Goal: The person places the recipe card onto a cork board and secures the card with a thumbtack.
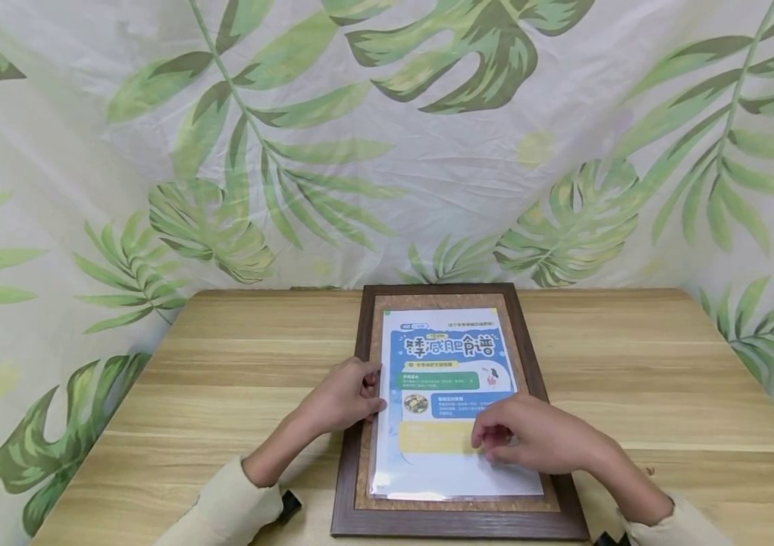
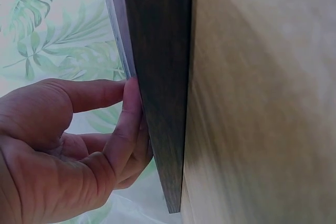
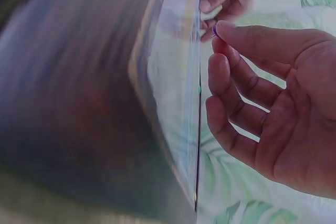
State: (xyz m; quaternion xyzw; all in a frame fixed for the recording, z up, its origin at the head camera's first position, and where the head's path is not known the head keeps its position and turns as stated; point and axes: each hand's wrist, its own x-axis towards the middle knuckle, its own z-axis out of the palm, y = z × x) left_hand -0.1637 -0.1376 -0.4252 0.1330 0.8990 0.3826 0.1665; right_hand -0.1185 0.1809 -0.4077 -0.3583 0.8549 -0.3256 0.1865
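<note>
A printed poster (image 1: 455,474) in a clear cover lies on a cork board (image 1: 373,485) with a dark wooden frame (image 1: 455,523). Green (image 1: 387,312) and yellow (image 1: 494,310) pushpins sit at the poster's top corners. My left hand (image 1: 349,390) pinches the poster's left edge between thumb and index finger, with its other fingers bent by the frame; contact there is partly hidden. Over the poster's lower right part, my right hand (image 1: 530,432) hovers. In the right wrist view, its thumb and forefinger pinch a small purple pushpin (image 3: 214,30), with the other fingers loosely bent.
The board lies on a wood-grain table (image 1: 632,364), its top end near the table's back edge. A leaf-patterned cloth (image 1: 427,152) hangs behind. A tiny brown speck (image 1: 650,471) lies on the table right of the frame.
</note>
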